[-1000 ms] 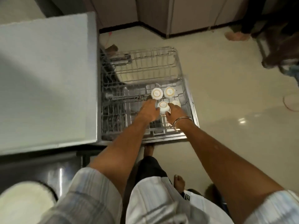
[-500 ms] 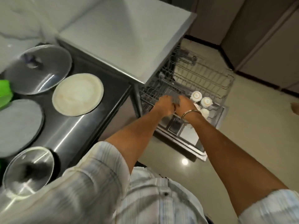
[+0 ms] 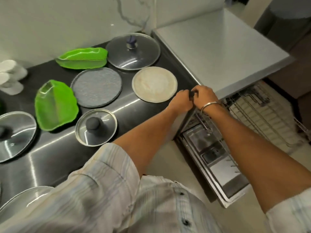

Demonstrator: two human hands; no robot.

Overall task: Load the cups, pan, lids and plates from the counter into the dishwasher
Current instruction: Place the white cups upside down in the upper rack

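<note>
My left hand (image 3: 180, 100) and my right hand (image 3: 204, 96) are together at the counter's right end, fingers curled and touching around something small and dark that I cannot identify. Just left of them lies a cream plate (image 3: 154, 84). Further left on the steel counter (image 3: 134, 115) are a grey plate (image 3: 96, 87), two green leaf-shaped plates (image 3: 56, 105) (image 3: 82, 58), a large glass lid (image 3: 133, 51), a small glass lid (image 3: 96, 127) and another lid (image 3: 14, 135) at the left edge. The dishwasher rack (image 3: 259, 113) is pulled out on the right.
The open dishwasher door (image 3: 217, 165) lies low over the floor. The dishwasher's flat grey top (image 3: 218, 47) stands behind my hands. White cups (image 3: 10, 76) sit at the counter's far left. Another lid or pan rim (image 3: 25, 197) shows at the bottom left.
My view has swung left from the rack to the counter. Both hands have lifted from the cups in the rack and come together at the counter's right end.
</note>
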